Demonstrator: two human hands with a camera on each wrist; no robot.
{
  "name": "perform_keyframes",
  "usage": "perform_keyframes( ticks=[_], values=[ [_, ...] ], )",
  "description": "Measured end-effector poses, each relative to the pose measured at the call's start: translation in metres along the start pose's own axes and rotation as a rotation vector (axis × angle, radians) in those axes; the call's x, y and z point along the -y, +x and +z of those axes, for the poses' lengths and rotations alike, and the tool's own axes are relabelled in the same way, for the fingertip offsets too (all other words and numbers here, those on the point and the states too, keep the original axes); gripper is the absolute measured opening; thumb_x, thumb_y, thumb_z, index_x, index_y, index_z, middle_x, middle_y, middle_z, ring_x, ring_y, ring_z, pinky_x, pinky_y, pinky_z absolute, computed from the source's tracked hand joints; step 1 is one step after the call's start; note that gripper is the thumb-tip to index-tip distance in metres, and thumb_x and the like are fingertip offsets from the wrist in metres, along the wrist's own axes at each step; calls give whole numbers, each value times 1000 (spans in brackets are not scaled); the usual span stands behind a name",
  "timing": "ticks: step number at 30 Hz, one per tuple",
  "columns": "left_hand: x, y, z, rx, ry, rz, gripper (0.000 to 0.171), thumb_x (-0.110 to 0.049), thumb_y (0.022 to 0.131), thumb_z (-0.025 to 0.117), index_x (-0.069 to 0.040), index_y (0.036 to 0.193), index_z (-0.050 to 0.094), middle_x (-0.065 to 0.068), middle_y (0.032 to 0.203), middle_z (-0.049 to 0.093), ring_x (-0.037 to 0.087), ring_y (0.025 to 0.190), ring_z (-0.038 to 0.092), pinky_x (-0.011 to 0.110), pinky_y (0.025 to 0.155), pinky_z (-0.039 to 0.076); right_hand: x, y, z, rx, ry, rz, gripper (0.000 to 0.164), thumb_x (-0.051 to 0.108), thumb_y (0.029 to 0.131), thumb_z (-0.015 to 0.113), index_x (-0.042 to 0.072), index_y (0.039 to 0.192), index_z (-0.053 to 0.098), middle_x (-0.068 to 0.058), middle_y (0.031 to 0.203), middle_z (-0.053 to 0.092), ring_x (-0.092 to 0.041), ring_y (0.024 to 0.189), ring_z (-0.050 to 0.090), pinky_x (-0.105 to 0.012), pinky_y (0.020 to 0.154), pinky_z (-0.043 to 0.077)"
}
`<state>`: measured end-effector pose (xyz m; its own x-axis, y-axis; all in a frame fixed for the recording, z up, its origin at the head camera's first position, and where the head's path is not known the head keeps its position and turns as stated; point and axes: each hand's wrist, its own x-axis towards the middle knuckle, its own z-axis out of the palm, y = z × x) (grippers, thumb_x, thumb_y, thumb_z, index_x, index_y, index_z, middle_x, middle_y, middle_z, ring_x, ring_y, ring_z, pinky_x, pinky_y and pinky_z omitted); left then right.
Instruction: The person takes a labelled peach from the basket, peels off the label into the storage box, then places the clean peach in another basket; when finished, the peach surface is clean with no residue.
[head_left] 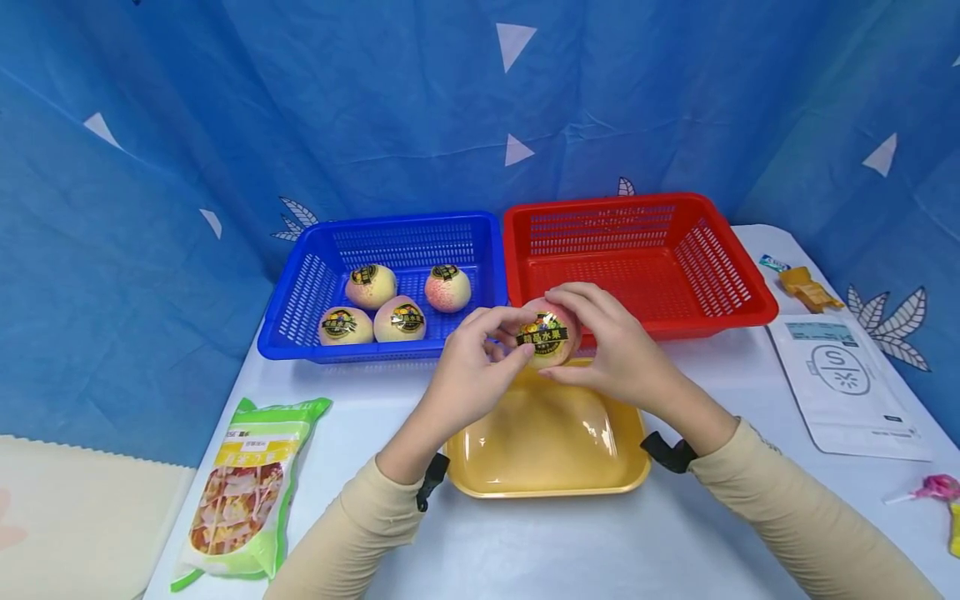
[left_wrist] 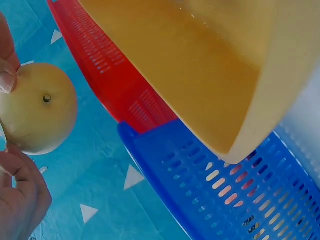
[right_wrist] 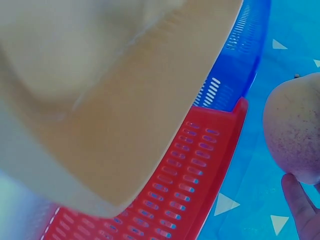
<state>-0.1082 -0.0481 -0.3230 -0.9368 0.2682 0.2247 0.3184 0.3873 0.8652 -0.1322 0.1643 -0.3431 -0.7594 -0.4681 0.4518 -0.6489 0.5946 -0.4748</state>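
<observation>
Above the yellow tray (head_left: pixel 547 482), a pink and cream peach (head_left: pixel 572 329) with a black and gold sticker (head_left: pixel 543 335) is held between both hands. My right hand (head_left: pixel 611 346) grips the peach from its right side. The thumb and index finger of my left hand (head_left: pixel 476 362) are at the peach's left side, by the sticker's edge; whether they pinch the sticker itself I cannot tell. In the left wrist view the underside of the peach (left_wrist: pixel 42 110) shows a small dark pit. Only part of the peach (right_wrist: pixel 295 127) and a fingertip appear in the right wrist view.
Behind on the left, a blue basket (head_left: pixel 300 352) contains several stickered peaches. A red basket (head_left: pixel 622 283) stands beside it. A green and yellow food bag (head_left: pixel 247 492) lies at left; a white pouch (head_left: pixel 847 387), brown wrapper (head_left: pixel 808 289) and pink lollipop (head_left: pixel 937 487) lie at right.
</observation>
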Motion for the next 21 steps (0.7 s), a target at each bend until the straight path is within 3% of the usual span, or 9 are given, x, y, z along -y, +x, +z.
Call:
perform_keyframes(
  ticks=[7,21],
  values=[
    [2,1,0,40,-44,-11,25,-7,92,66,-13,115,70,5,97,60,14,78,60,20,65,52,1,-2,-3,2,-17,-38,86,25,65,95,6,138,54,-7,136,54,-21,126,51,-40,99,55],
    [3,-8,0,119,-65,-51,24,-8,95,61,-13,118,63,4,93,60,15,83,59,21,70,53,6,-11,-6,38,-50,-50,88,24,63,96,8,139,54,-7,138,52,-22,129,49,-40,95,57]
  ],
)
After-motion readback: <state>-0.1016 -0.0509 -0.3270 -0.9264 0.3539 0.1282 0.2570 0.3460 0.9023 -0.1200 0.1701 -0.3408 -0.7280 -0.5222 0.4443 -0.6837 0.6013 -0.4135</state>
